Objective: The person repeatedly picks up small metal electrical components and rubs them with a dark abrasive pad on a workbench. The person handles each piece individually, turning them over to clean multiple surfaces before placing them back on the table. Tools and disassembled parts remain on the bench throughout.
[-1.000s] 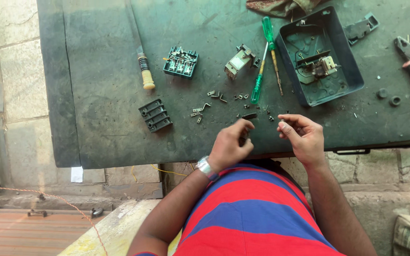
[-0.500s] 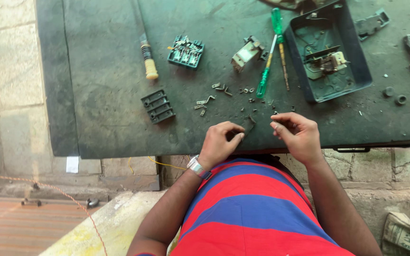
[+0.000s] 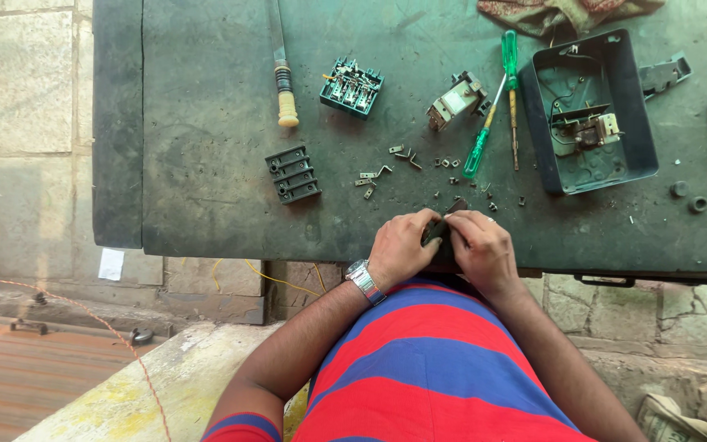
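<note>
A small dark part (image 3: 438, 233) is clamped between the left hand (image 3: 403, 250) and right hand (image 3: 480, 250) at the near edge, while the open housing (image 3: 587, 176), terminal blocks (image 3: 351, 86) and loose screws (image 3: 419, 168) lie unassembled beyond, so reassembly is judged barely begun.

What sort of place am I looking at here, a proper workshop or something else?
Probably an informal repair bench for electrical gear, set outdoors or in an open yard: a dark worktable beside stone paving, a green-handled screwdriver among loose screws, and an opened metal switch box. Both hands work a small dark part.

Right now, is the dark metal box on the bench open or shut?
Open: the metal box has no cover on, and its inner mechanism shows.
</note>
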